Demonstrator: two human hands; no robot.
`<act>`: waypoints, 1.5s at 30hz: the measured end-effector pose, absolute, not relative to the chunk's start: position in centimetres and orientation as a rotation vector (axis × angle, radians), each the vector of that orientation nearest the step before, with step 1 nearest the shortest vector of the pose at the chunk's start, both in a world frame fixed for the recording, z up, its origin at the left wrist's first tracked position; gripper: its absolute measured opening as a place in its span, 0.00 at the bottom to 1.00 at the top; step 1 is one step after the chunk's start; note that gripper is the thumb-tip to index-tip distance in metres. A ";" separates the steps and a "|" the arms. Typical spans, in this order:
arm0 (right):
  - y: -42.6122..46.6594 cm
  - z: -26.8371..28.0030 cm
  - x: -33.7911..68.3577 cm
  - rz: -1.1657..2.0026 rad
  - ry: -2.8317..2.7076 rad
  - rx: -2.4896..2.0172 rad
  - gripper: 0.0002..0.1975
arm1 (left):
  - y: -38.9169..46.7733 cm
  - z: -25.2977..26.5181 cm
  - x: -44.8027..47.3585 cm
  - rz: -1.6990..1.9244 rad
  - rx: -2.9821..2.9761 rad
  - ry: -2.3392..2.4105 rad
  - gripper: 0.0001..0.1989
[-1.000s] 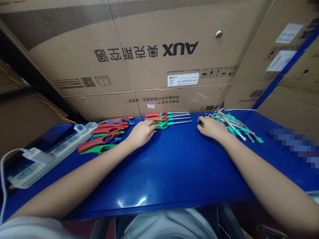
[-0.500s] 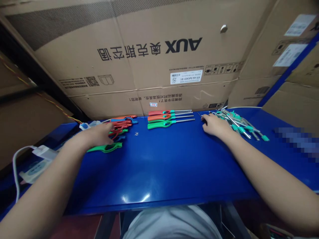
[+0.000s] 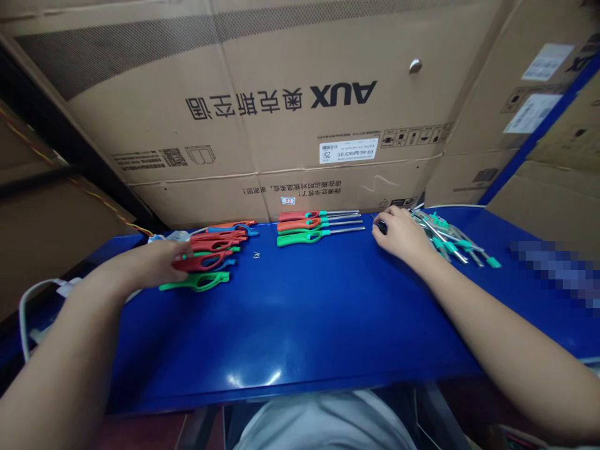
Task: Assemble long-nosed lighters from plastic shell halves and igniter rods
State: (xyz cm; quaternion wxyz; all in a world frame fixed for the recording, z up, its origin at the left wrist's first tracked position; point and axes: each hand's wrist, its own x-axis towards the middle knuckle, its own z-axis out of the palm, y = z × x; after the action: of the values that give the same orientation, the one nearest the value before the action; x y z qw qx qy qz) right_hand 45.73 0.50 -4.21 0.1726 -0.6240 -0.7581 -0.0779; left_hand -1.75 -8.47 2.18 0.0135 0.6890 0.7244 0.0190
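Note:
My left hand (image 3: 157, 265) is closed on the end of a red plastic lighter handle (image 3: 206, 260) at the near side of a pile of red, blue and green handles (image 3: 222, 237). A green handle (image 3: 197, 282) lies just in front of it. Several assembled lighters (image 3: 304, 226) with metal tubes lie in a neat row at the back middle. My right hand (image 3: 398, 236) rests on the blue table (image 3: 304, 312) with its fingers curled over a small dark object (image 3: 382, 227). Next to it is a heap of metal tubes with teal ends (image 3: 445, 240).
Big cardboard boxes (image 3: 281, 106) stand along the back edge of the table and at the right. A white power strip (image 3: 175, 236) and its cable (image 3: 28, 300) lie at the left, mostly hidden by my arm. A tiny metal piece (image 3: 256, 254) lies near the handles.
My left hand left the row of lighters, swung left to the handle pile and closed on a red handle. My right hand stayed beside the tubes.

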 end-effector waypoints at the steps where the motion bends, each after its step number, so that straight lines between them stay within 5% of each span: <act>1: 0.4 -4.3 45.5 -0.178 -2.159 -1.663 0.15 | -8.6 2.4 -0.8 -0.052 2.195 2.171 0.11; 7: -1.2 -5.0 42.9 0.307 -2.339 -0.927 0.10 | -8.7 -1.1 9.0 0.256 2.565 1.412 0.12; 12: -2.0 -5.6 42.0 0.670 -2.549 -0.675 0.13 | -7.0 -6.7 14.1 0.583 2.563 1.250 0.16; 19: -0.9 -5.1 43.1 0.400 -2.684 -0.732 0.07 | -6.2 -8.8 14.3 0.847 2.451 1.209 0.19; 45: -0.8 -4.9 43.3 0.358 -2.322 -0.905 0.12 | -6.1 -8.8 13.8 0.939 2.494 1.226 0.17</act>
State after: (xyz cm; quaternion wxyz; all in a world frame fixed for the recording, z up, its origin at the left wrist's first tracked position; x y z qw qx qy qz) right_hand 43.34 -0.79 -4.93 0.3068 -0.3422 -0.8778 0.1353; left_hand 13.75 -6.11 -8.77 0.1040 0.8456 0.4157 0.3183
